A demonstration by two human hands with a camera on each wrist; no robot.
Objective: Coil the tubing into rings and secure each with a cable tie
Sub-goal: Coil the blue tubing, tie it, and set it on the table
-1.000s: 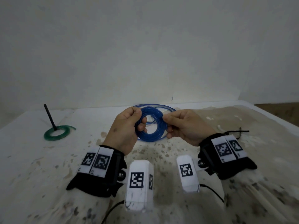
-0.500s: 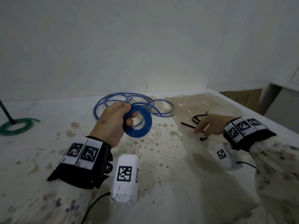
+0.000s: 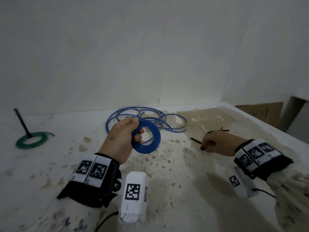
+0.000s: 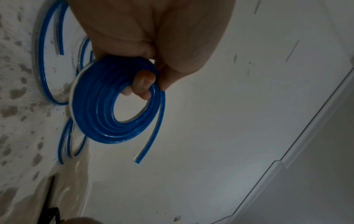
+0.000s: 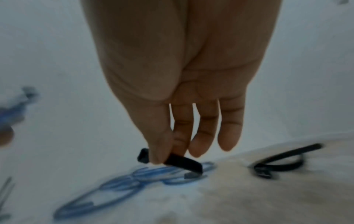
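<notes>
- Loose blue tubing (image 3: 147, 118) sprawled in wide overlapping loops on the table (image 3: 167, 181) near the back wall, just behind the held coil; cut ends lying flat, one showing a pale, clear side next to the blue
- Blue coil (image 3: 147, 138) of several tight turns raised above the table, gripped at its upper left by the left hand (image 3: 120, 139); fingers curled through the ring, thumb over the top; glossy, smooth plastic; short free tail hanging off the outer turn in the left wrist view (image 4: 151, 136)
- Black cable tie (image 5: 172, 160) pinched between thumb and forefinger of the right hand (image 3: 217, 143), low over the table and well apart from the coil; flat, narrow strap with a squared head by the thumb; remaining fingers relaxed and pointing down
- More black cable ties (image 5: 281, 160) lying curled on the table to the right of the pinched one; blurred, so number not clear
- Green ring (image 3: 31, 140) of tubing flat on the far left, around the foot of a thin black rod (image 3: 21, 123) leaning leftward; well apart from both hands
- Table top white, rough and mottled with brownish spots, with a larger tan stain under the ties
- Black wrist straps with white coded tags on both forearms; white camera blocks below each wrist; speckled pale sleeves
- Plain pale wall behind; brown board beyond the table's right edge
</notes>
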